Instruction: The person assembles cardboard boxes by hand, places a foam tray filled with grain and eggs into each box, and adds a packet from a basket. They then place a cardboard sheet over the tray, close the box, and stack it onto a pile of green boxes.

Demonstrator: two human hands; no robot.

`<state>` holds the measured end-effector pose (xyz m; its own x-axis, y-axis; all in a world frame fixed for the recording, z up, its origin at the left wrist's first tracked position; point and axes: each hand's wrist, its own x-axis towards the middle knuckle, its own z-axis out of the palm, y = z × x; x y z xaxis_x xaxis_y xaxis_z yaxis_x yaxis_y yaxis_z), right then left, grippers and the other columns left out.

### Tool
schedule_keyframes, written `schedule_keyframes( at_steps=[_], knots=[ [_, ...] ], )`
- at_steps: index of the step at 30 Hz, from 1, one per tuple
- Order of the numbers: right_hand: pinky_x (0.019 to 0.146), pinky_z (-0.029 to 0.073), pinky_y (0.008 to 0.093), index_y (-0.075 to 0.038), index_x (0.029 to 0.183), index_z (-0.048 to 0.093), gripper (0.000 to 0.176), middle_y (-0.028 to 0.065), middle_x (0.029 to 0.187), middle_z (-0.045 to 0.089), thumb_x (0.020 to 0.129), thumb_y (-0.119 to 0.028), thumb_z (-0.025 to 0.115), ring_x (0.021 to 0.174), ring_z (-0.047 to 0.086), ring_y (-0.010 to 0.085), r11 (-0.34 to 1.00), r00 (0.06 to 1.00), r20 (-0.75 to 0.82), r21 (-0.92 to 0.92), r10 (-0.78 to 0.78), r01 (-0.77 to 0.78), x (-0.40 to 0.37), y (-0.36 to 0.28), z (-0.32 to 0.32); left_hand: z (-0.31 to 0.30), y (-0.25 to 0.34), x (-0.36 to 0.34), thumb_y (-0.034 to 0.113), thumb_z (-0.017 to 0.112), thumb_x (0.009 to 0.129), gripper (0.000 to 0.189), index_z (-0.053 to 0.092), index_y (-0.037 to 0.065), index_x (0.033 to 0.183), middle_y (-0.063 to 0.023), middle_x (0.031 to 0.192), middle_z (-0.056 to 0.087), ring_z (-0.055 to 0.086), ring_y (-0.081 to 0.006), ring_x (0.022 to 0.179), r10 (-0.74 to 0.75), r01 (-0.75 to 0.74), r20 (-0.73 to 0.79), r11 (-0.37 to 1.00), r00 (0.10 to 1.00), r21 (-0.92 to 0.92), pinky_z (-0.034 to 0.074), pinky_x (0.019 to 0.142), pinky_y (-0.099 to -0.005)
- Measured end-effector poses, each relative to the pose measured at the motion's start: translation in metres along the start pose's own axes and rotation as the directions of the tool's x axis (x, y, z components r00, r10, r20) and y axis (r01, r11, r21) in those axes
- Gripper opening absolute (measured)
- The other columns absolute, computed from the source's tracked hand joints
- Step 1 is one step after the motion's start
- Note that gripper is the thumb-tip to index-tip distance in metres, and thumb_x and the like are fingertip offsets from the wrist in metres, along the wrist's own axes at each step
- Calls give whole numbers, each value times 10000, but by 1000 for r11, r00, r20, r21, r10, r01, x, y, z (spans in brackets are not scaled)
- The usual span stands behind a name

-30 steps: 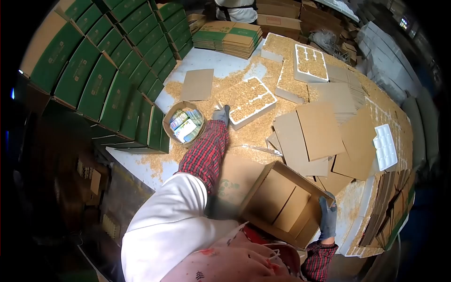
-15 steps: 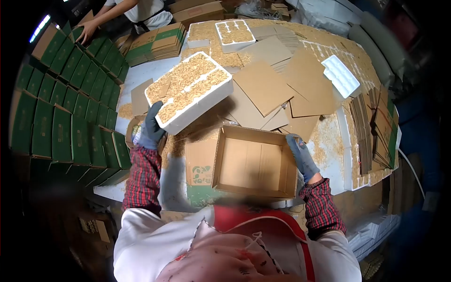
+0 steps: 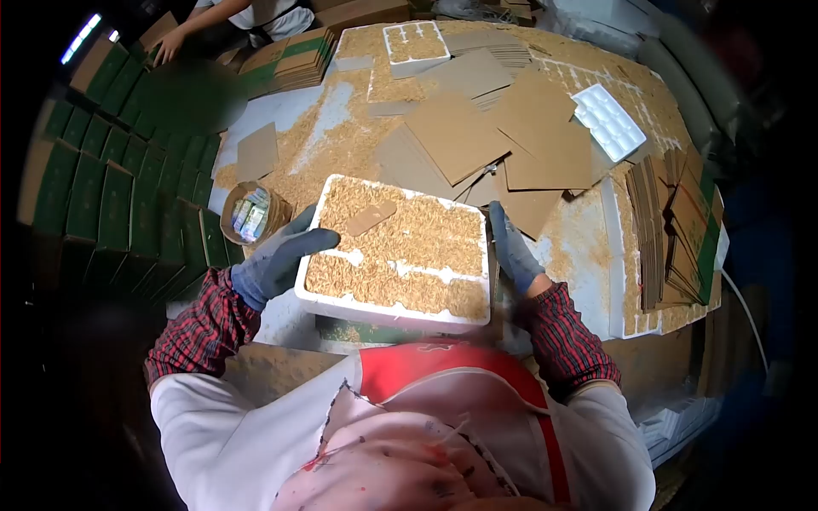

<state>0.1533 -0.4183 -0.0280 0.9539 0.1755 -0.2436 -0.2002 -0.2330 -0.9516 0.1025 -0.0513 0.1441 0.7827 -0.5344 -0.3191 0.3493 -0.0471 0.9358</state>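
Note:
A white foam tray point(image 3: 395, 312) filled with wood shavings is in front of my body, over the place of the open carton, which it hides. My gloved left hand point(image 3: 285, 258) grips its left side, thumb over the rim. At the right edge, my gloved right hand point(image 3: 514, 251) stands upright with fingers stretched along the side. A small brown cardboard piece point(image 3: 371, 218) lies on the shavings. Under the tray's front edge a strip of green and brown cardboard point(image 3: 354, 330) shows.
Flat cardboard sheets point(image 3: 460, 136) lie beyond the tray. A round container point(image 3: 230, 223) with small packets stands left. Green cartons point(image 3: 102, 209) are stacked far left, folded ones point(image 3: 669, 230) at right. A white moulded tray point(image 3: 609, 123) is back right. A co-worker's arm point(image 3: 200, 24) reaches in, upper left.
The filled foam tray has moved right and toward me, turned nearly level, and now covers the open carton. My left hand came with it; my right hand has shifted slightly left and away from me.

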Motion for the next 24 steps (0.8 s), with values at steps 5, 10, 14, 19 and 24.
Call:
schedule_keyframes(
  at_steps=[5,10,14,19,24],
  knots=[
    [951,469,312,38,1263,565,770,136,1190,650,1004,-622,263,1083,611,212,823,945,229,469,235,-319,-8,-22,1,26,0,27,107,736,839,784,308,73,1496,-84,1303,562,590,-164,1121,-116,112,-233,993,966,-30,489,963,-300],
    [928,494,310,31,1306,562,761,123,1198,652,982,-628,363,1091,618,191,904,890,320,171,324,-391,20,-33,-36,47,-49,35,261,757,842,766,341,62,1455,-76,1150,588,576,-139,974,-64,140,-360,972,931,189,502,811,-297],
    [892,511,388,60,1236,588,790,186,1112,675,815,-604,670,996,648,285,823,981,-89,-560,-174,95,163,-10,-77,63,-76,30,444,731,821,858,304,39,1445,-180,1128,611,648,-324,901,18,377,-499,631,866,678,521,768,-431],
    [978,461,452,16,1350,495,992,251,1265,598,650,-637,759,1184,567,394,406,967,-222,-901,-126,-154,218,-2,-47,81,-110,40,352,665,860,360,590,67,1066,-105,1120,580,638,-241,942,271,285,-320,160,908,945,550,745,-390],
    [786,514,403,-22,1093,617,521,151,966,703,710,-311,819,883,664,301,678,910,-314,-733,-269,-53,213,0,-73,-96,-113,17,321,566,919,278,653,145,1116,-126,1106,641,621,-313,1009,496,399,-674,553,548,731,504,885,-405]
  ],
)
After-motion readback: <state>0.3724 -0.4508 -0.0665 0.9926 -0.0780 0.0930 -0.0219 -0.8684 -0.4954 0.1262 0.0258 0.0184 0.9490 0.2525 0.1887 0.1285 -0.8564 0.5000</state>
